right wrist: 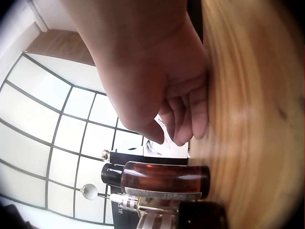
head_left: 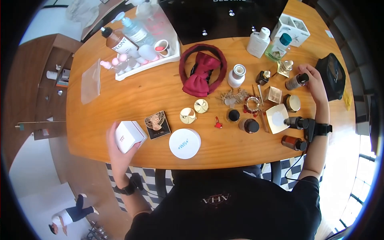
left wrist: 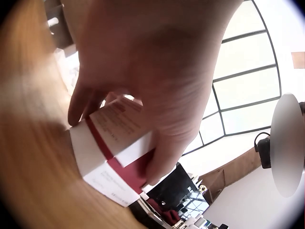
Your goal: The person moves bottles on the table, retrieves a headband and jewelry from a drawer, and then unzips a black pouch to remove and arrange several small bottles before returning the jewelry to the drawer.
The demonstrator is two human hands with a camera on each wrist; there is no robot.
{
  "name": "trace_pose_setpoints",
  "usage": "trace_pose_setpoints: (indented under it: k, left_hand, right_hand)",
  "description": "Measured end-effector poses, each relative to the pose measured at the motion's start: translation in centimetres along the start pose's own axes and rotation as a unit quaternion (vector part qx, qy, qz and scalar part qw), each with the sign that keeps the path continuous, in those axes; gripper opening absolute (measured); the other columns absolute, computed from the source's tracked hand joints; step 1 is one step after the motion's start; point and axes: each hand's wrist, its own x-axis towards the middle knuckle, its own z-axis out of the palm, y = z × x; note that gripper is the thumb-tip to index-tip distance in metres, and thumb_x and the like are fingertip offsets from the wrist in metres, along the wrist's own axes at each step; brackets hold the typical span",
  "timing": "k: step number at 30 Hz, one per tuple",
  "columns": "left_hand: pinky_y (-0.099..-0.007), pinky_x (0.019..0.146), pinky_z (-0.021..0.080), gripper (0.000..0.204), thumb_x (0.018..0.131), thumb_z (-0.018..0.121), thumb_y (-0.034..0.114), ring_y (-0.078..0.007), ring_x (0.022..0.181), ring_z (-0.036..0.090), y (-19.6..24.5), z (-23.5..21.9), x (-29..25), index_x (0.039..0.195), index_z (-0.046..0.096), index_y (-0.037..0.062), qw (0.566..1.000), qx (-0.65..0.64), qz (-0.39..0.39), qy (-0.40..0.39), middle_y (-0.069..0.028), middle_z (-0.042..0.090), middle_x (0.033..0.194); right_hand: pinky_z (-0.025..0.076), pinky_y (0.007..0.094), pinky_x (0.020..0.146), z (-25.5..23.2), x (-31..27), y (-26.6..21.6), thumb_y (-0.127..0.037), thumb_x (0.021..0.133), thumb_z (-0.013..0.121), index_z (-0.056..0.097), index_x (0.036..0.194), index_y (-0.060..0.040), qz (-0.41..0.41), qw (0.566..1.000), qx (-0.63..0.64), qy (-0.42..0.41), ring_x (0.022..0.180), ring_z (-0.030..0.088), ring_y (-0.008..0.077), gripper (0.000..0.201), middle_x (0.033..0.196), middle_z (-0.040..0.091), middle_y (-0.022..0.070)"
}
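Observation:
My left hand (head_left: 120,158) holds a white box (head_left: 127,138) at the table's left front. In the left wrist view a dark red band (left wrist: 131,171) runs around the box, between its white parts, with fingers on one side and thumb on the other. At the right back, my right hand (head_left: 316,80) is beside an amber bottle with a black cap (head_left: 294,82). The right wrist view shows this bottle (right wrist: 162,179) upright on the wood, the loosely bent fingers (right wrist: 198,114) apart from it and holding nothing.
Several small bottles and jars crowd the right side, with a black pouch (head_left: 331,76) beyond. A burgundy bow (head_left: 202,74), a white round case (head_left: 185,143) and a dark compact (head_left: 158,125) lie mid-table. Behind stand a white tray (head_left: 150,66) of bottles and a black case (head_left: 224,22).

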Motion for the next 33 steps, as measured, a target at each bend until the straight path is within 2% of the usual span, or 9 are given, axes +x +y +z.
trace_pose_setpoints:
  k: [3, 6, 9, 12, 18, 33]
  left_hand:
    - [-0.0394, 0.11, 0.041, 0.085, 0.077, 0.083, 0.007, -0.0287, 0.131, 0.05, -2.2, 1.5, -0.7, 0.151, 0.041, 0.0015, 0.997, -0.06, -0.007, 0.044, -0.0157, 0.049, 0.142]
    - [-0.0373, 0.111, 0.041, 0.083, 0.081, 0.078, 0.002, -0.0245, 0.133, 0.048, -1.1, 2.5, -0.5, 0.153, 0.037, 0.0038, 0.986, -0.144, -0.045, 0.068, -0.0135, 0.047, 0.146]
    - [-0.037, 0.114, 0.039, 0.083, 0.084, 0.076, 0.001, -0.0246, 0.136, 0.044, -1.2, 2.4, 0.1, 0.155, 0.034, 0.0043, 0.985, -0.154, -0.056, 0.052, -0.0123, 0.044, 0.148]
    - [-0.0373, 0.114, 0.039, 0.084, 0.082, 0.077, 0.0, -0.0247, 0.136, 0.045, -1.6, 2.4, 0.7, 0.154, 0.034, 0.0051, 0.985, -0.163, -0.041, 0.038, -0.012, 0.043, 0.149]
    - [-0.037, 0.113, 0.04, 0.085, 0.081, 0.079, 0.0, -0.0244, 0.135, 0.045, -1.4, 2.7, 1.5, 0.153, 0.034, 0.0054, 0.985, -0.164, -0.039, 0.046, -0.0121, 0.043, 0.149]
    - [-0.0348, 0.11, 0.041, 0.086, 0.081, 0.081, -0.001, -0.0229, 0.134, 0.045, -1.1, 3.3, 1.3, 0.153, 0.034, 0.0047, 0.987, -0.142, -0.032, 0.07, -0.0124, 0.042, 0.149]
  right_hand:
    - [0.047, 0.019, 0.074, 0.1, -0.2, -0.2, -0.032, 0.105, 0.058, 0.068, 0.114, -0.0036, 0.003, 1.0, -0.003, 0.0, 0.087, 0.059, 0.0037, 0.031, 0.101, 0.066, -0.0006]
    - [0.048, 0.0195, 0.074, -0.1, 0.0, 0.1, -0.031, 0.105, 0.058, 0.068, 0.114, -0.0034, 0.0, 1.0, 0.009, -0.013, 0.088, 0.059, 0.0039, 0.031, 0.101, 0.066, -0.0006]
    - [0.04, 0.0191, 0.068, 0.7, -0.3, -0.4, -0.035, 0.105, 0.059, 0.069, 0.109, -0.0064, -0.006, 1.0, 0.01, 0.022, 0.077, 0.051, 0.0019, 0.031, 0.088, 0.059, -0.0061]
    - [0.048, 0.0203, 0.074, -0.3, 0.2, 0.3, -0.029, 0.105, 0.058, 0.068, 0.116, -0.0031, -0.003, 1.0, 0.008, -0.016, 0.087, 0.06, 0.0047, 0.03, 0.102, 0.068, 0.0001]
    - [0.05, 0.0208, 0.075, 0.3, -0.2, -0.1, -0.03, 0.105, 0.058, 0.069, 0.116, -0.0035, -0.016, 1.0, 0.005, 0.006, 0.088, 0.062, 0.0058, 0.03, 0.104, 0.069, 0.0003]
    - [0.05, 0.0198, 0.074, 0.2, 0.0, 0.2, -0.029, 0.104, 0.058, 0.069, 0.113, -0.0038, -0.031, 0.999, 0.03, -0.017, 0.078, 0.059, 0.0044, 0.028, 0.092, 0.066, -0.0026]
